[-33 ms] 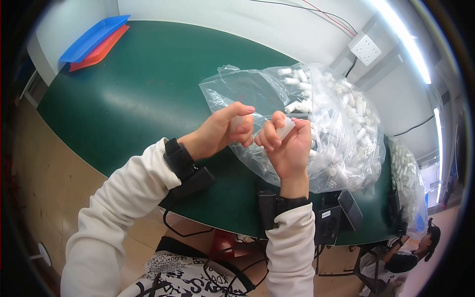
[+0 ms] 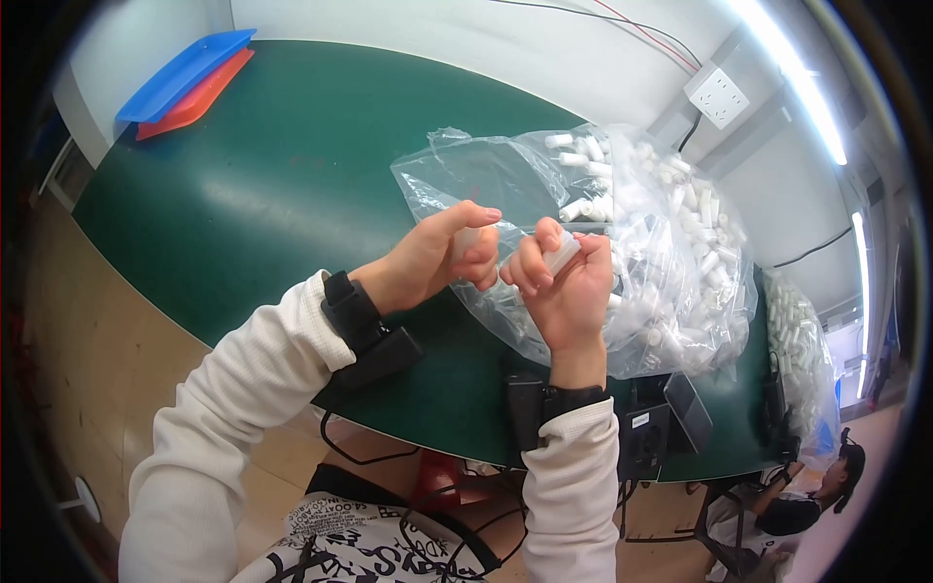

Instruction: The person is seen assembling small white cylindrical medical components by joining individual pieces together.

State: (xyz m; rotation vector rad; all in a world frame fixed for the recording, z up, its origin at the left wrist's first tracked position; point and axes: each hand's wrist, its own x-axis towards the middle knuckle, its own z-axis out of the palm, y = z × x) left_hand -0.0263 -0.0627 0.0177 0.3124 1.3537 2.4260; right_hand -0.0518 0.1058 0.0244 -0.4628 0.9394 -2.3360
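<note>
Curled fingers of my left hand (image 2: 428,257) wrap round a whitish plastic piece (image 2: 464,241), mostly hidden by the fingers. Close beside it, my right hand (image 2: 571,291) grips a short white plastic piece (image 2: 563,255) between thumb and bent fingers; its ends are partly covered. Both hands are raised over the near left part of a large clear plastic bag (image 2: 680,282). Inside that bag lie many small white cylindrical parts (image 2: 575,208), like short tubes. The bag's loose mouth (image 2: 437,175) spreads to the left behind my left hand.
The bag rests on a green table (image 2: 292,165). A blue tray (image 2: 185,73) overlaps a red tray (image 2: 199,100) at the far left. A black device (image 2: 646,437) stands at the near edge. Another filled bag (image 2: 802,360) and a seated person (image 2: 777,525) are at right.
</note>
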